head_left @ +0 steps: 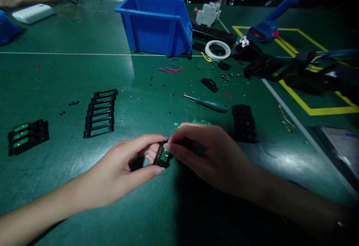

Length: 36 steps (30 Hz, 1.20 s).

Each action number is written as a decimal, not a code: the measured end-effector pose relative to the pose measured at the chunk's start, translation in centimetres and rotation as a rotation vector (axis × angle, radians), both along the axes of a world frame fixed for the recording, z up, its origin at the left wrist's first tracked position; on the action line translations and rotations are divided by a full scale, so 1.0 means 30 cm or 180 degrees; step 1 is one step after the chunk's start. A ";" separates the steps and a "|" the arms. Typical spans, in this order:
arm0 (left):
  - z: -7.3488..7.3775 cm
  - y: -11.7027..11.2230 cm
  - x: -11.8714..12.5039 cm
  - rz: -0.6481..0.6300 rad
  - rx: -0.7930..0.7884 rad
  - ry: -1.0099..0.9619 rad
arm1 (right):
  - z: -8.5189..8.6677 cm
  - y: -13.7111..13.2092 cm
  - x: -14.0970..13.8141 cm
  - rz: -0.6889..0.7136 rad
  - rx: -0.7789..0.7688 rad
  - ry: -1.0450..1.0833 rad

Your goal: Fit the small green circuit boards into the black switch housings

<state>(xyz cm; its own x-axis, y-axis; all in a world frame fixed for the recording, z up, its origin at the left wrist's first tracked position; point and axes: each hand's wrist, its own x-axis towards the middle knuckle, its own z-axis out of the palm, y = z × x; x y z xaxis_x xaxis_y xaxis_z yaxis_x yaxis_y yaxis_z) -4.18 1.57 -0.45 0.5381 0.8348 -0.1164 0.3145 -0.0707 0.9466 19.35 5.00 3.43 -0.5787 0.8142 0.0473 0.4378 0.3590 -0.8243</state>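
Holding one black case (158, 154) (one green insert (165, 156)).

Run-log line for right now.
left hand: holding small black rectangular housing | right hand: fingertips at its green insert | green-handled screwdriver: lying beyond hands

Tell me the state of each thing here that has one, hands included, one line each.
Left hand: gripping the black holder
Black holder: held above the table, green piece in it
Right hand: fingertips at the green piece; grip unclear
Screwdriver: lying down, not held
Blue bin: upright, open-topped; contents hidden
White ring: lying flat
Screws: loose, scattered
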 end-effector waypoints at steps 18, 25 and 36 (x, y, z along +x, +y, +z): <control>-0.002 -0.002 0.001 -0.0027 -0.0070 -0.0089 | -0.025 -0.006 0.001 0.0021 0.0261 0.0232; -0.002 0.001 -0.001 -0.0018 -0.0024 -0.0018 | -0.029 -0.006 0.002 0.0046 0.0322 0.0199; 0.001 0.001 -0.002 -0.0012 0.0015 0.0027 | -0.036 -0.007 0.001 0.0058 0.0399 0.0210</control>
<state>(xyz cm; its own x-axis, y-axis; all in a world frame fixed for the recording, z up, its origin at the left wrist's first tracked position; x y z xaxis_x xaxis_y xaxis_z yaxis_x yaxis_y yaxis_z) -4.23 1.60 -0.43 0.5402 0.8333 -0.1171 0.3223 -0.0763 0.9436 19.39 4.78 2.34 -0.5855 0.7890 0.1865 0.3766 0.4684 -0.7992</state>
